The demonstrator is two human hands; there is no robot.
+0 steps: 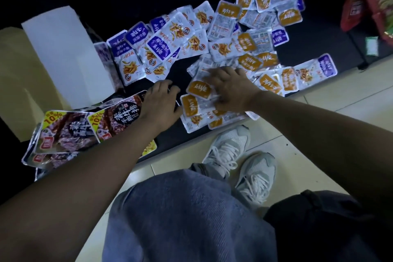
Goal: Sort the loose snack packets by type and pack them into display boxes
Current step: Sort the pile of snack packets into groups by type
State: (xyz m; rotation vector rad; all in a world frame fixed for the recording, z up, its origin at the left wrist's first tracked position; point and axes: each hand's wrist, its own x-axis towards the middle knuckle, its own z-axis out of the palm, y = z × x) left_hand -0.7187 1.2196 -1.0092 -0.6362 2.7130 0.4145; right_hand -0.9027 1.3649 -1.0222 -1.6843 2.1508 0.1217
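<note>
- On the dark surface (308, 49), small snack packets lie loose and overlapping: purple-labelled packets (158, 45) mostly toward the left, orange-labelled packets (200, 89) on the right and at the near edge.
- The right hand (230, 89) lies on the orange-labelled heap, fingers spread wide, pressing several packets.
- The left hand (160, 102) rests at the top end of the large brown packets (119, 117), fingers bent down; whether it grips anything cannot be told.
- A white box (63, 53) stands open at far left, beside the purple-labelled packets.
</note>
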